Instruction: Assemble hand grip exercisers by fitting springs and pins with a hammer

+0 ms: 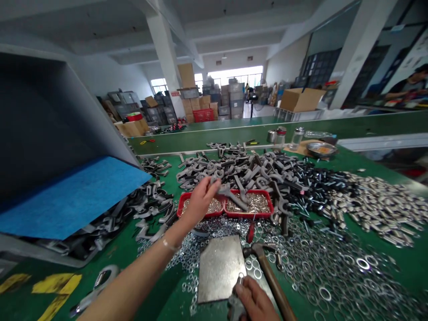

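My left hand (199,199) reaches over the red trays with its fingers closed on one end of a curved grey metal lever (232,197). The lever slants down to the right across the right-hand tray. At the bottom, beside a flat steel plate (220,267), my right hand (257,299) is closed on a grey metal fitting (236,303). A small round end of the fitting shows above the thumb; its lower part leaves the frame. A hammer (270,276) with a wooden handle lies just right of the plate.
Two red trays (249,215) hold small metal pins. Beyond them is a heap of grey levers (227,165). Black-headed bolts (310,187), silver cylinders (384,205) and loose rings (321,267) spread rightward. A grey bin (67,89) stands left. A person (409,84) sits far right.
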